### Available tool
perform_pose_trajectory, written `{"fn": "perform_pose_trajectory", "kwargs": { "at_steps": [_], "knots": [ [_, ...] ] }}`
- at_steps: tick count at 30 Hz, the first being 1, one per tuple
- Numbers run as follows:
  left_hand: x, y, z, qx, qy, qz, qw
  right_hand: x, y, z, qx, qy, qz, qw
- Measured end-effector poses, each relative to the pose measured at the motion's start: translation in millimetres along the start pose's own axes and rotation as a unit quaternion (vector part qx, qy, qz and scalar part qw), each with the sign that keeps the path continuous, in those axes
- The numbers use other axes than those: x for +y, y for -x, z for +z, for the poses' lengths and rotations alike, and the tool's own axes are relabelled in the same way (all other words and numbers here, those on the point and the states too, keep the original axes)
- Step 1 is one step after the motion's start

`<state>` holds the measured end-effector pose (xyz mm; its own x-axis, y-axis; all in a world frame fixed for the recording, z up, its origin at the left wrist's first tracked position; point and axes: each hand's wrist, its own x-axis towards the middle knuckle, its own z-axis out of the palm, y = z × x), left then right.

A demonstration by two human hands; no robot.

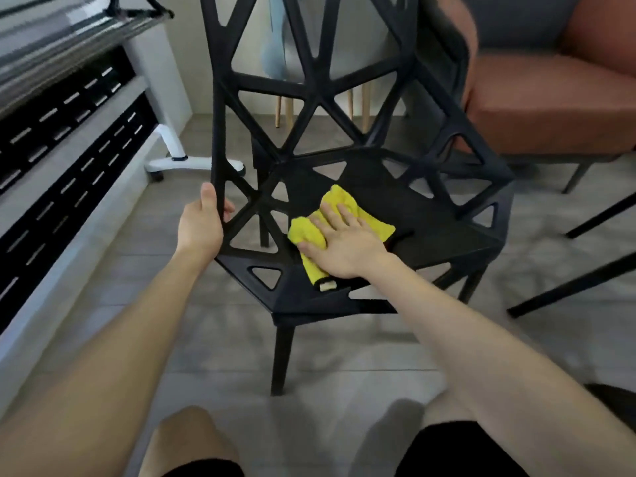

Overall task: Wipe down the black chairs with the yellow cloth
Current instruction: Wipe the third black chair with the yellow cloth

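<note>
In the head view, the black chair [430,232] stands on the tiled floor [223,339] at centre, seat towards us. At 9 o'clock of the seat, our left grip [203,225] is closed around the frame's side rail. Our right grip [344,244] lies flat, fingers straight, pressing the yellow cloth [347,201] onto the seat's middle. We judge the cloth soft, light and apt to bunch, so a flat palm suits it. The chair looks stiff and light, best steadied by that rail. An orange armchair [550,98] sits at 2 o'clock
</note>
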<state>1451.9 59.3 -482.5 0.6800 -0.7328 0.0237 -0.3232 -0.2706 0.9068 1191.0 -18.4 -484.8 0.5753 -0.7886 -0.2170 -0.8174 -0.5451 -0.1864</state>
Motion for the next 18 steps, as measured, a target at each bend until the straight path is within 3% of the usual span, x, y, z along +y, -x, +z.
{"fn": "perform_pose_trajectory", "kwargs": {
  "at_steps": [3, 8, 15, 18],
  "knots": [
    [1, -1, 1, 0.007, -0.003, 0.025, 1.0, 53, 52, -2, 0.053, 0.01, 0.072, 0.996],
    [5, 2, 5, 0.003, 0.009, 0.023, 1.0, 142, 60, -31, 0.04, 0.017, 0.235, 0.971],
    [3, 0, 7, 0.003, 0.015, 0.017, 1.0, 72, -57, -38, -0.003, 0.028, 0.186, 0.982],
    [1, 3, 5, 0.026, -0.017, 0.025, 0.999, 42, -57, -24, -0.024, 0.025, 0.111, 0.993]
  ]
}}
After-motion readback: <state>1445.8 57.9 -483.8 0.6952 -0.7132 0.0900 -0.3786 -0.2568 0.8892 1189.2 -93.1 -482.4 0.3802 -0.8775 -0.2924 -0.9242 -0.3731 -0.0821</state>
